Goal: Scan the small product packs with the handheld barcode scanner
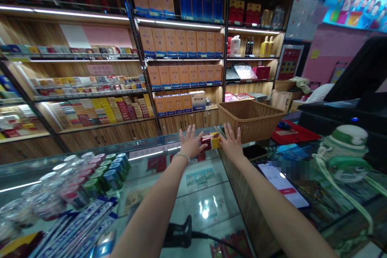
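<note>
A small stack of red and yellow packs [211,141] sits on the glass counter [193,197] between my two hands. My left hand [190,143] touches its left end, thumb against the packs and the other fingers spread. At the right end, my right hand [232,142] rests with its fingers apart, close to the wicker basket [252,123]. Something thin and greenish shows beside the right fingertips, too small to name. Neither hand is wrapped round the stack. A beaded bracelet [182,155] is on my left wrist.
Jars [45,197], colored cans [105,173] and long blue-white packets [78,229] stand or lie at the left. A black scanner [181,231] with a cable is nearest me. At the right are a phone [284,185], a green-white bottle [344,149] and a red mat [302,132].
</note>
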Demonstrator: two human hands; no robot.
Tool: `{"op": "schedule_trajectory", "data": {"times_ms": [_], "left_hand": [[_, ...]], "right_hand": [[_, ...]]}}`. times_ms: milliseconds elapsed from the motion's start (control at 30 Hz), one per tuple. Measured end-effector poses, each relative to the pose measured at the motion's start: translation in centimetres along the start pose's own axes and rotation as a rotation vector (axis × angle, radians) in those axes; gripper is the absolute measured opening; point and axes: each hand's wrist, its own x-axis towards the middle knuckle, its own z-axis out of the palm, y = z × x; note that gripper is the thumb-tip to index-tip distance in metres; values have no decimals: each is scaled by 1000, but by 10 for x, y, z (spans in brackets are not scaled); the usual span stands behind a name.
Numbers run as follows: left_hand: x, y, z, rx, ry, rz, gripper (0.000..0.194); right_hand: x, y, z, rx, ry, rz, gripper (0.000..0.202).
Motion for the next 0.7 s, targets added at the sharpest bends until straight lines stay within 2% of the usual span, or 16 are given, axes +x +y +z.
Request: {"op": "schedule_trajectory", "data": {"times_ms": [233, 433, 567, 700], "left_hand": [[-10, -1, 3, 15, 7, 28, 73], [-13, 2, -1, 30, -39, 14, 78], [-16, 1, -14, 44, -59, -3, 79], [-21, -5, -40, 63, -41, 2, 80]], "right_hand": [[-5, -1, -2, 16, 0, -1, 49], [-8, -1, -7, 28, -37, 13, 57], [-8, -4, -14, 42, -46, 14, 62], [-2, -11, -26, 67, -35, -10, 65]]}}
